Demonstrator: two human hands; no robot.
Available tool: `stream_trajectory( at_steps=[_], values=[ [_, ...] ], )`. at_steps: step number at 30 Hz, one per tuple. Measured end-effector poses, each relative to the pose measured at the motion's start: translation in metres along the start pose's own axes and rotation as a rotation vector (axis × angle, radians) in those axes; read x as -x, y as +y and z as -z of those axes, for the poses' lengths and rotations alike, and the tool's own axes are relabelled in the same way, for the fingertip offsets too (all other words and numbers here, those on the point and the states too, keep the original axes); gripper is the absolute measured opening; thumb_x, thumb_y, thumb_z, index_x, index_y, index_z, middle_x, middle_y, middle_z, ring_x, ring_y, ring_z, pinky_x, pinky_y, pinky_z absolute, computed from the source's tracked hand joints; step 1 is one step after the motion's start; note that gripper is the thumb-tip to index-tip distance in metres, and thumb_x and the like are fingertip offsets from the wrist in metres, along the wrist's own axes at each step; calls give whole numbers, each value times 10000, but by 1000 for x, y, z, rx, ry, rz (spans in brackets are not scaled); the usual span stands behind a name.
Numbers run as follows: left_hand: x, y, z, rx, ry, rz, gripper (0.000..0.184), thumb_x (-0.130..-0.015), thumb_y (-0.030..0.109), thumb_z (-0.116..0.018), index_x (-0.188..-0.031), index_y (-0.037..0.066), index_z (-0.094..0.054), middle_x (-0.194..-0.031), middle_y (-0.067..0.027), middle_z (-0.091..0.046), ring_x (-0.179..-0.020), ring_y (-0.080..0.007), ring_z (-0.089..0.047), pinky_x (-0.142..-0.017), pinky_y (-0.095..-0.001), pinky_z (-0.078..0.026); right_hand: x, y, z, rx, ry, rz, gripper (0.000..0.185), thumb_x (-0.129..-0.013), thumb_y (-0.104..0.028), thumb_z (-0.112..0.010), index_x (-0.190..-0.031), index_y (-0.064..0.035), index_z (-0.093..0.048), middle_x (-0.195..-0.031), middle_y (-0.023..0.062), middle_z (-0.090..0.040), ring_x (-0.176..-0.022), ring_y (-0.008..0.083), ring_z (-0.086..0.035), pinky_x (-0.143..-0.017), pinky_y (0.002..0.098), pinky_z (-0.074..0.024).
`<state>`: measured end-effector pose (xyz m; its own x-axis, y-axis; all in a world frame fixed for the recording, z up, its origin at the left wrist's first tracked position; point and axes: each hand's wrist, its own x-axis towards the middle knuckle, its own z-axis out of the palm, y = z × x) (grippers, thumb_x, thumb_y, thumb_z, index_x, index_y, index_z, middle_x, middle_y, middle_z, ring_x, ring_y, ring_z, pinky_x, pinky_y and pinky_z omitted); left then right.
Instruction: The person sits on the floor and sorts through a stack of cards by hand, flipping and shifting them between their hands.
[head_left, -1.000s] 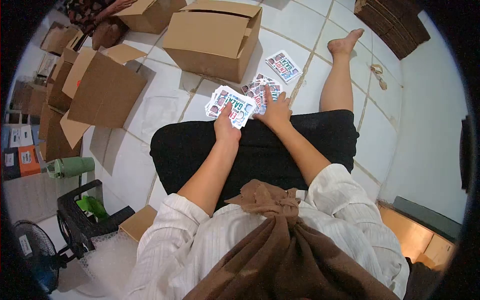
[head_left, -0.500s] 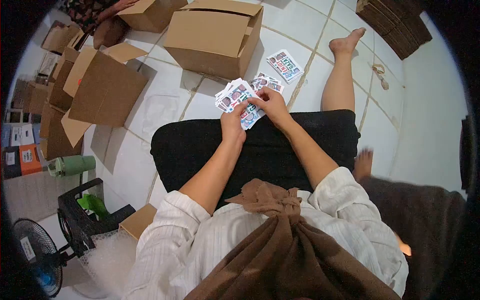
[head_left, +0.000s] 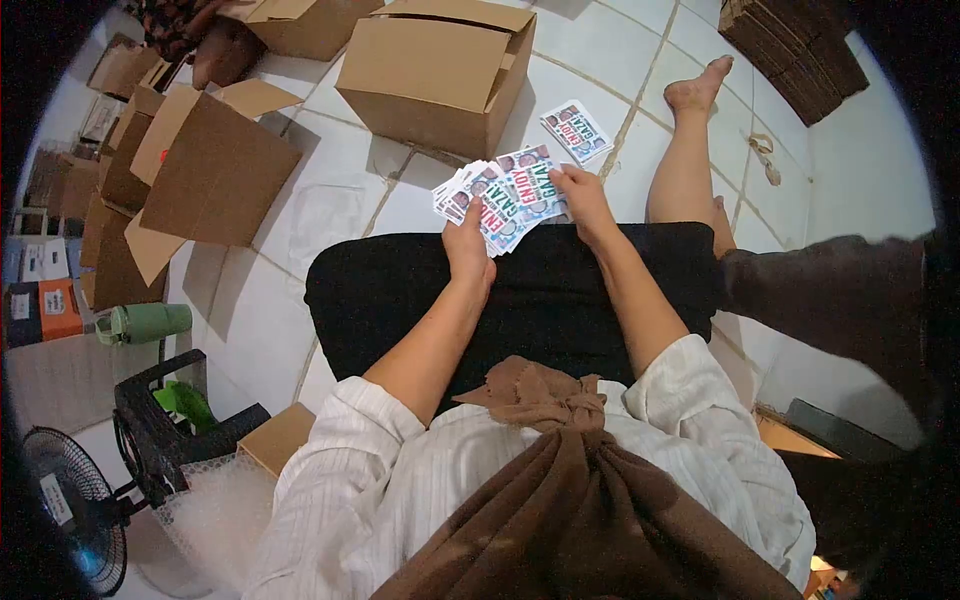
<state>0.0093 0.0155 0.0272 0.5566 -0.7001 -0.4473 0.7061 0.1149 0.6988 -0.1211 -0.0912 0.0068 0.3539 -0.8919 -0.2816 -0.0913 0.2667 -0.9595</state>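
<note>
My left hand [head_left: 467,245] grips a fanned bunch of printed cards [head_left: 490,208], thumb on top, above my black-clad lap. At the bunch's right side, my right hand [head_left: 583,198] pinches a printed card [head_left: 534,183] by its right edge, and that card overlaps the fan. A separate stack of similar cards [head_left: 578,132] lies on the tiles beyond my right hand.
A closed cardboard box [head_left: 435,75] stands ahead. Open boxes [head_left: 220,165] are at the left, with a green tumbler [head_left: 150,324] and a fan [head_left: 75,500] nearer. Another person's dark clothing [head_left: 830,300] is close at my right; a second person sits at the upper left.
My right hand has moved right, now with a card between its fingers. The cards near the box have gone from the floor view. A person in dark clothing has come past on the right.
</note>
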Motion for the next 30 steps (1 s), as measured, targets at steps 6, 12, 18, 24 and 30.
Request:
stream_trajectory(
  at_steps=[6,12,18,24,30],
  values=[
    [-8,-1,7,92,127,-118,259,-854,63,-502,-1093,-31,-471,-997,-111,-566,-831,-194,-593,-693,-319,-514,-6,7,23,66,278,-23,157,-772,-119,-608,-728,29,-579,-674,41,-554,-574,109,-493,-537,238,-390],
    [-6,2,8,35,108,-78,289,-836,60,-526,-1102,-38,-475,-992,-104,-571,-804,-172,-595,-679,-294,-498,-22,35,20,601,289,119,155,-730,-168,-622,-779,-22,-631,-653,137,-580,-565,285,-505,-599,373,-428],
    [-2,1,5,-33,32,-70,303,-800,16,-558,-1087,-50,-488,-1005,-105,-571,-839,-173,-580,-710,-293,-483,0,1,-8,376,287,335,262,-702,-227,-686,-868,-36,-621,-672,74,-557,-630,184,-516,-585,308,-424],
    [-1,-2,3,10,-108,-58,286,-818,35,-546,-1078,-64,-484,-1007,-115,-566,-848,-175,-574,-716,-294,-480,17,-2,-28,225,-70,122,188,-708,-184,-702,-723,-25,-603,-646,6,-537,-606,61,-468,-513,216,-371],
    [-2,-3,3,26,-123,23,271,-857,90,-514,-1076,-65,-481,-1005,-116,-560,-865,-177,-573,-733,-299,-481,20,-16,-19,86,-118,46,186,-800,-172,-608,-744,5,-621,-628,-25,-536,-566,49,-446,-510,206,-357]
  ],
)
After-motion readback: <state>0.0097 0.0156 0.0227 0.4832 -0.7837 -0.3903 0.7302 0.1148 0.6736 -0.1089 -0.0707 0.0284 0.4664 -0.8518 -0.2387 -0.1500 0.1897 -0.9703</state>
